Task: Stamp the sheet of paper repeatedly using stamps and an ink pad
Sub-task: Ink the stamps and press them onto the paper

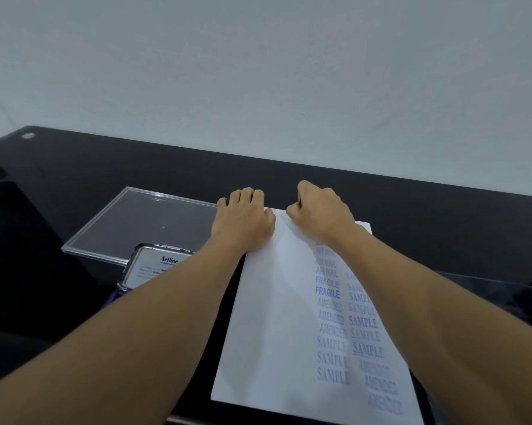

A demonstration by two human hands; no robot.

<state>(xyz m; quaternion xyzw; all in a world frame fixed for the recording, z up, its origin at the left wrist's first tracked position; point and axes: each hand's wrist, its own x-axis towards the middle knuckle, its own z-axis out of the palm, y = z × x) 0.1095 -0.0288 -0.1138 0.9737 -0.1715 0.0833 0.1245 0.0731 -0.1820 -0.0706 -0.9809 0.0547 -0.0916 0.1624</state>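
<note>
The paper point(267, 317) lies flat on the black table point(412, 197), turned slightly, its near edge close to the table's front edge. Its right half carries two columns of blue prints: AIR MAIL, FRAGILE, AMENDED and SAMPLE, some crisp and some faint. The left half is blank, so I judge the job somewhat over half done, with a full column or two left to fill. The right hand point(320, 214) sits at the paper's far edge, above the top of the columns. It is curled into a tight fist round what is probably a stamp point(299, 204), of which only a dark sliver shows between thumb and forefinger. It seems to be pressing a print there. The left hand point(243, 223) rests on the far left corner with its fingers together and bent over the edge. Their tips are hidden, so I cannot tell whether they grip or merely press. The ink pad point(154, 266) stands open just left of the paper, partly under the left forearm, so the reach for re-inking is short but crosses that arm. Behind it lies a clear tray point(129, 222). Another clear piece point(488, 289) sits beside the right forearm. Bare table runs beyond the far edge up to the wall point(258, 72).
</note>
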